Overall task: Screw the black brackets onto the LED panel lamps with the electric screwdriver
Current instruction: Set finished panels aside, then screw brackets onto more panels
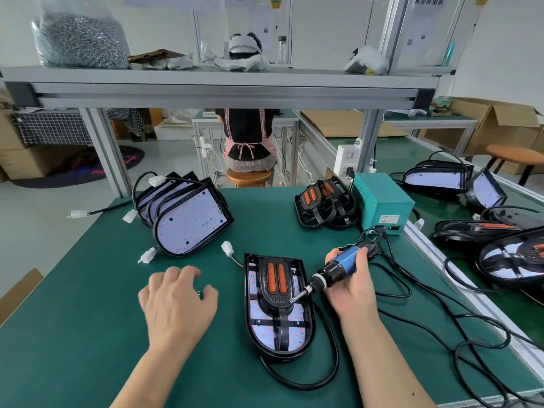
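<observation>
An LED panel lamp lies flat on the green mat in front of me, with a black bracket bearing two orange strips laid on it. My right hand grips the blue and black electric screwdriver; its bit points down-left at the bracket's right edge. My left hand hovers palm down over the mat left of the lamp, fingers spread and bent over something small I cannot make out.
A stack of bare lamps leans at the back left, white connectors trailing. Spare brackets stand by the teal power box. Black cables loop at the right. More lamps lie on the conveyor. A person sits beyond the bench.
</observation>
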Available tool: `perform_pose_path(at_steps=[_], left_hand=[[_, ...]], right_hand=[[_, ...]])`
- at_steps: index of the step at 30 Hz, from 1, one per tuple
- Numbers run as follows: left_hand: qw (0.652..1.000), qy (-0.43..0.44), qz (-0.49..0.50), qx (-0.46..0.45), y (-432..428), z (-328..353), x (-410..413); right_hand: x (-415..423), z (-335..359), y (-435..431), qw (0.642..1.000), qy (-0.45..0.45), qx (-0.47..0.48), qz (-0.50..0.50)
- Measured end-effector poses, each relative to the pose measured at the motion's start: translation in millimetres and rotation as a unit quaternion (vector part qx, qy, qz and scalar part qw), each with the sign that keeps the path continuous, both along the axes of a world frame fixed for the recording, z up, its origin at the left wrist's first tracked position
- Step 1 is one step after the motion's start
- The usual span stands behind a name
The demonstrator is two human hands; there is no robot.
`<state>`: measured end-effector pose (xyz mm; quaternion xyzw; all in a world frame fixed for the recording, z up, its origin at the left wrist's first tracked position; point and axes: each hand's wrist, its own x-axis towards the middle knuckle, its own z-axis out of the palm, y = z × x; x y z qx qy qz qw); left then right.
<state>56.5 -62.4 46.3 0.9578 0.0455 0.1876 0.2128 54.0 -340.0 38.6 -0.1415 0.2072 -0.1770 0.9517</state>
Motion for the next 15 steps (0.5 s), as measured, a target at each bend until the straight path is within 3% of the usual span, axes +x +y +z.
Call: perform_pose_path(at_steps=[9, 15], left_hand=[[0.998, 0.053, -0.026, 0.024, 5.1, -16.3, -5.9], [0.999, 0.022, -0.031, 0.005, 8.1, -20.7, -2.6]], right_hand=[[-0.6, -1.7, -1.7, 1.000, -0.006, 0.004, -0.007], [2.2, -5.6, -2.5, 1.000, -0.003, -0.009, -0.012]])
